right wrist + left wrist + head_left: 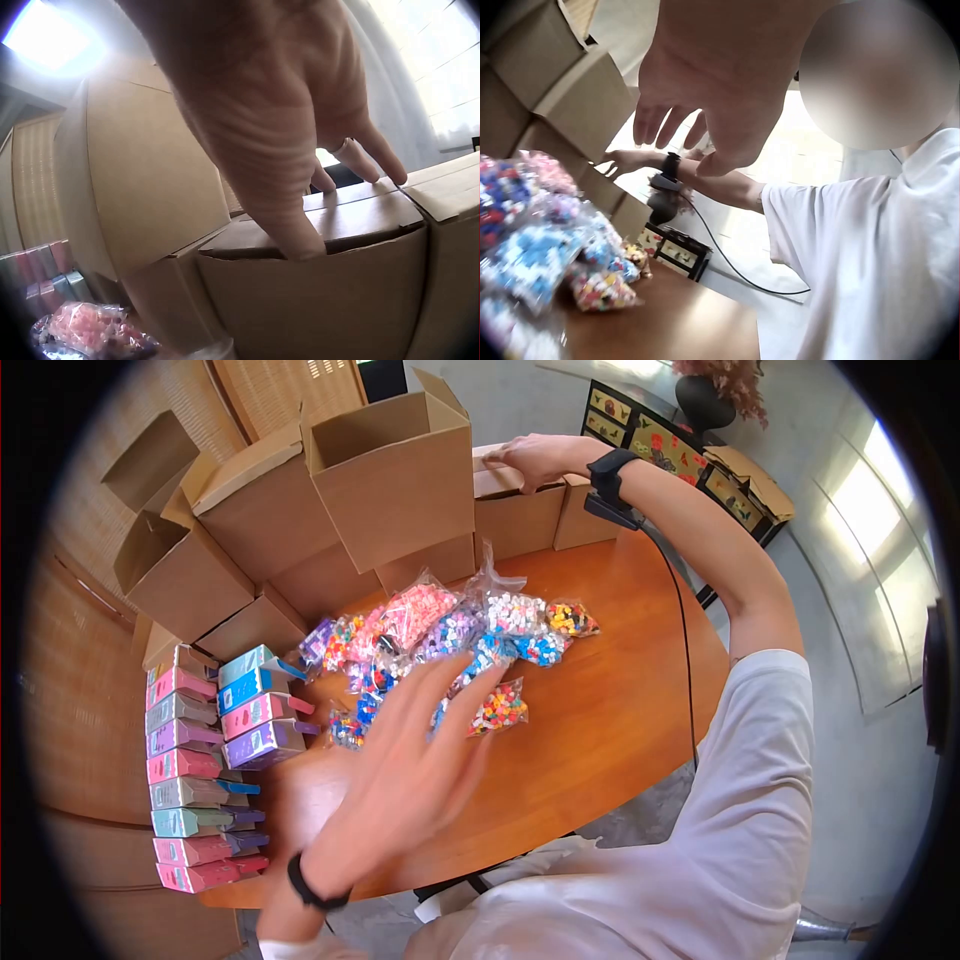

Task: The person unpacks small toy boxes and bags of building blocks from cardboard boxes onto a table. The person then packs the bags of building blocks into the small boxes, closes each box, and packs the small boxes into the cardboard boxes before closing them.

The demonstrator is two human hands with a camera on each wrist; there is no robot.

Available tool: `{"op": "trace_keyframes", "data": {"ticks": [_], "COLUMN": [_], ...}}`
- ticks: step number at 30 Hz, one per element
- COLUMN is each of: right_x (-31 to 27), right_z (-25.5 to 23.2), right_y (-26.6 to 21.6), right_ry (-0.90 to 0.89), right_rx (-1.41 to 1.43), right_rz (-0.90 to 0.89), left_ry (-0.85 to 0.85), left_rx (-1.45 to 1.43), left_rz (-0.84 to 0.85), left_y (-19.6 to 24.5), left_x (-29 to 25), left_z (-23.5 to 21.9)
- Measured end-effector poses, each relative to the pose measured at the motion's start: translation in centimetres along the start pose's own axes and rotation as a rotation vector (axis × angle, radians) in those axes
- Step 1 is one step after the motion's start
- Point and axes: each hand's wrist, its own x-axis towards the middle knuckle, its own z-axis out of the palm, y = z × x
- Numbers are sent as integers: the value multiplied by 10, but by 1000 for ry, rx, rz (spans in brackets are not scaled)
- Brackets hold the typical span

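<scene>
My right hand (540, 460) reaches to the back of the table, onto a low cardboard box (520, 520). In the right wrist view, the fingertips of this hand (277, 135) rest on the box's top flaps (360, 217), with the thumb at the gap along the front edge. My left hand (410, 760) is in the air over the table, fingers extended and holding nothing; the left wrist view shows the same hand (712, 90) with fingers spread. Beyond it lies a pile of clear bags of coloured beads (415, 615).
Several cardboard boxes (395, 485) stand stacked at the back and left, some with raised flaps. Small coloured cartons (180, 735) line the left side of the wooden table (600, 710). A black cable (688, 660) hangs from the right wrist camera.
</scene>
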Motion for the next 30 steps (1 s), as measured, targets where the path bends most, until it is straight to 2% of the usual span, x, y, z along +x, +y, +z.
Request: {"op": "trace_keyframes", "data": {"ticks": [2,3,4,6,7,10,11,12,14,15,17,18,20,21,23,24,26,30], "right_x": [-15,-11,-15,-23,-24,-25,-27,-27,-29,-28,-19,-10,12,17,21,21,28,45], "right_z": [-21,-1,-5,-12,-16,-18,-21,-22,-36,-40,-40,-37,-25,-23,-22,-20,-2,17], "right_y": [-15,-1,-2,-10,-6,9,11,11,6,4,2,-2,-7,-8,-16,-21,-26,-23], "right_ry": [-138,48,50,54,57,522,757,759,900,908,592,598,618,622,195,197,269,266], "right_rx": [81,59,50,-11,-16,-141,-305,-305,-553,-559,-252,-251,150,152,720,718,393,419], "right_rz": [30,-106,-101,24,28,64,16,16,223,223,447,449,691,688,726,723,547,527], "left_ry": [59,71,82,-16,-12,40,49,57,86,91,97,59,18,5,-2,13,26,12], "left_rx": [14,29,46,79,80,228,212,197,208,221,240,200,163,153,144,182,220,147], "left_rz": [134,156,178,61,67,64,19,-26,-42,-40,-34,-77,-122,-189,-258,-256,-256,-317], "left_y": [-12,-21,-30,-48,-57,-87,-97,-107,-127,-134,-134,-133,-129,-126,-122,-120,-124,-122], "left_x": [51,75,97,134,149,180,187,193,198,199,203,205,205,207,211,211,213,214], "left_z": [25,40,54,80,92,123,130,137,153,158,153,152,151,152,157,160,167,167]}}
